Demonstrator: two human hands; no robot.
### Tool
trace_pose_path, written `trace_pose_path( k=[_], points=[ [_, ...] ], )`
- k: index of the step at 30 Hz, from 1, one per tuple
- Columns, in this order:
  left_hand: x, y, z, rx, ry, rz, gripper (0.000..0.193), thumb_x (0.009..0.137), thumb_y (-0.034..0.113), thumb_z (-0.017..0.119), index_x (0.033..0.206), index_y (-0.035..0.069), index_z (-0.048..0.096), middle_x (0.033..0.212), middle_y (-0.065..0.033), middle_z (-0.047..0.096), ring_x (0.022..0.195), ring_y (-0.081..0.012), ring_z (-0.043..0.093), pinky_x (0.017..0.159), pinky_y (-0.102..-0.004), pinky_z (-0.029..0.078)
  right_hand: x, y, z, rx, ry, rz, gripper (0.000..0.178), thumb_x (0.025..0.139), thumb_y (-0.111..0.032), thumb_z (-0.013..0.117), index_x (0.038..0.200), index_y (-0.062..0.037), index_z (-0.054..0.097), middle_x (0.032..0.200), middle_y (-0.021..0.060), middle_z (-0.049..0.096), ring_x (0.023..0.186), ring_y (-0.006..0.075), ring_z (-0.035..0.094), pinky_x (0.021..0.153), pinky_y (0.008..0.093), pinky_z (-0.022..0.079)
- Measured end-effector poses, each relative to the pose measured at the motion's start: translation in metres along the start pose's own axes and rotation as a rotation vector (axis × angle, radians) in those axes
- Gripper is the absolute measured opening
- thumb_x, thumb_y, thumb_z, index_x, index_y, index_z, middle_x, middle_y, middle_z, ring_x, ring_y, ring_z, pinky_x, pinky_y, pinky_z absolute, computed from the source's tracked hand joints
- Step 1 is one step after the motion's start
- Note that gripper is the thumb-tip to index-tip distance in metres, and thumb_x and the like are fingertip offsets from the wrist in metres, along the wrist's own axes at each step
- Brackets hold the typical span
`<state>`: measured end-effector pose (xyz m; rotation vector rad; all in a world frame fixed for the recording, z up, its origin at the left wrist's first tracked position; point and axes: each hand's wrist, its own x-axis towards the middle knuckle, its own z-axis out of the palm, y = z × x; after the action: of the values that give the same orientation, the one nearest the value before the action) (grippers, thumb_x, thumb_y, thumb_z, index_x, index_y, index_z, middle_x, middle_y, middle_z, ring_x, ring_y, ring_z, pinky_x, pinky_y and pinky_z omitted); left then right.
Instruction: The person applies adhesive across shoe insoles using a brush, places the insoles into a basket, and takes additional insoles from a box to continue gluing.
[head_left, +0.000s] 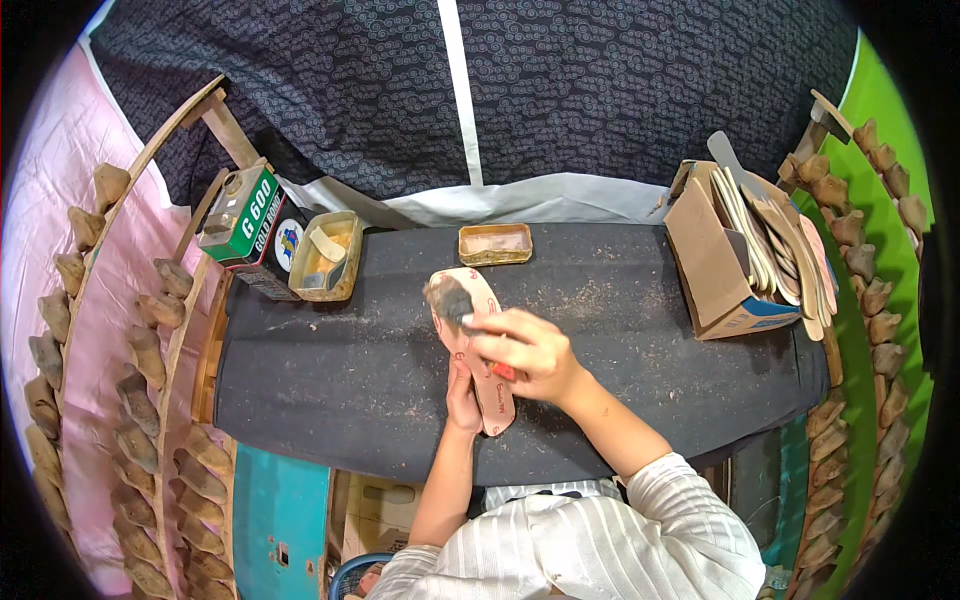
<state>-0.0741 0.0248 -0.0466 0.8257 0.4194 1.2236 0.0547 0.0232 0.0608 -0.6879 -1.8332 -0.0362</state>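
Note:
My left hand (462, 400) grips a pale pink insole (495, 405) with red print by its left edge, near the heel end. Its thumb shows along that edge; the other fingers are mostly hidden beneath. The insole is held above the black-covered table, toe end pointing away from me. My right hand (525, 352) is closed over the insole's middle on what looks like a brush (455, 303), with a dark, motion-blurred head and a bit of red handle showing under the palm. The dark head lies over the toe end of the insole.
Straight ahead sits a small shallow tray (495, 243). At the back left stand a green and black metal can (250, 225) and a yellowish tub (328, 260) holding scrapers. A cardboard box (712, 255) of insoles is at right. Racks of wooden shoe lasts (140, 400) flank the table (640, 380).

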Motion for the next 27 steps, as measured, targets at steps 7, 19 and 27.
trace_pose_path(
  k=[7, 19, 27],
  points=[
    [0.002, -0.004, -0.004, -0.022, 0.033, 0.000, 0.053, 0.098, 0.043, 0.032, 0.136, 0.006, 0.029, 0.118, -0.0096, 0.051, 0.104, -0.0192, 0.054, 0.088, -0.0321, 0.045, 0.007, -0.001, -0.010, 0.044, -0.002, 0.059, 0.036, 0.061, 0.001, 0.068, 0.096, -0.0037, 0.064, 0.105, 0.0130, 0.063, 0.085, 0.0298, 0.063, 0.073, 0.0355, 0.053],
    [0.001, 0.002, 0.005, 0.041, 0.023, -0.018, 0.055, 0.096, 0.047, 0.033, 0.133, 0.006, 0.032, 0.112, -0.0096, 0.054, 0.093, -0.0199, 0.058, 0.080, -0.0345, 0.049, 0.010, 0.003, -0.015, -0.003, 0.019, 0.084, 0.033, 0.059, 0.001, 0.068, 0.092, -0.0050, 0.067, 0.101, 0.0125, 0.065, 0.081, 0.0283, 0.065, 0.069, 0.0331, 0.053],
    [0.002, 0.004, 0.003, -0.043, 0.004, -0.058, 0.050, 0.096, 0.047, 0.033, 0.126, 0.007, 0.037, 0.107, -0.0093, 0.055, 0.087, -0.0190, 0.059, 0.075, -0.0319, 0.050, -0.002, -0.003, -0.017, 0.145, -0.185, 0.028, 0.030, 0.065, -0.005, 0.069, 0.094, -0.0060, 0.064, 0.102, 0.0109, 0.064, 0.087, 0.0281, 0.064, 0.076, 0.0353, 0.053]
  ],
)
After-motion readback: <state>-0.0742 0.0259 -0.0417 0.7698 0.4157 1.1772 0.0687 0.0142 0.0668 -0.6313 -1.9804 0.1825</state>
